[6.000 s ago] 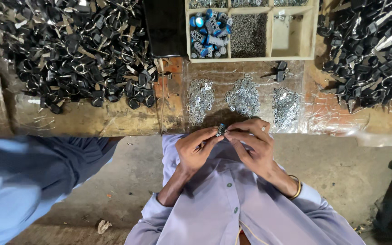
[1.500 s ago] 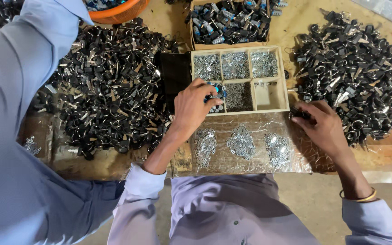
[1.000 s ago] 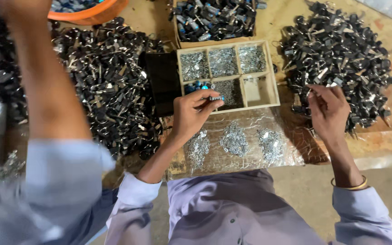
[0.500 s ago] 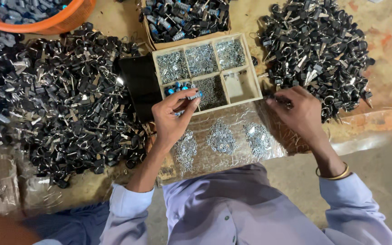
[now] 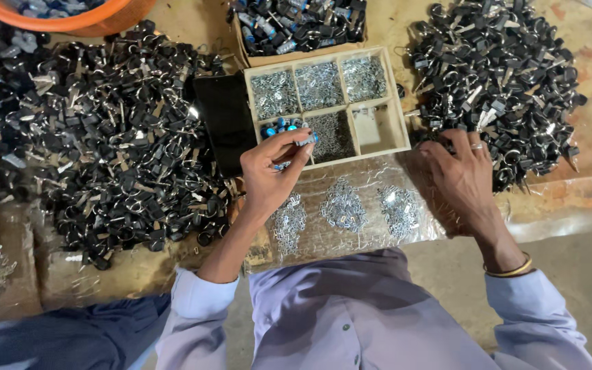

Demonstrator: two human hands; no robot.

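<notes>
Seen from above, a person's left hand [image 5: 268, 175] pinches a small blue-and-silver part [image 5: 307, 139] between thumb and fingertips, over the lower left compartment of a pale wooden divided tray [image 5: 386, 147]; that compartment holds more blue parts [image 5: 277, 128]. Their right hand [image 5: 462, 175] rests, fingers spread and curled, at the near edge of a big heap of black-and-metal pieces [image 5: 498, 89] on the right; whether it has closed on one cannot be told. Outward from the hands, the tray's other compartments hold small silvery fittings, except the lower right one, which looks nearly bare. Just in front of the tray, three small piles of silver rings [image 5: 344, 205] lie on a clear plastic sheet. A second, larger heap of black pieces [image 5: 111, 144] spreads to the left, and a box of blue-and-black finished-looking items [image 5: 296, 24] sits beyond the tray. Judging by the two full heaps, most of the assembling seems left to do
</notes>
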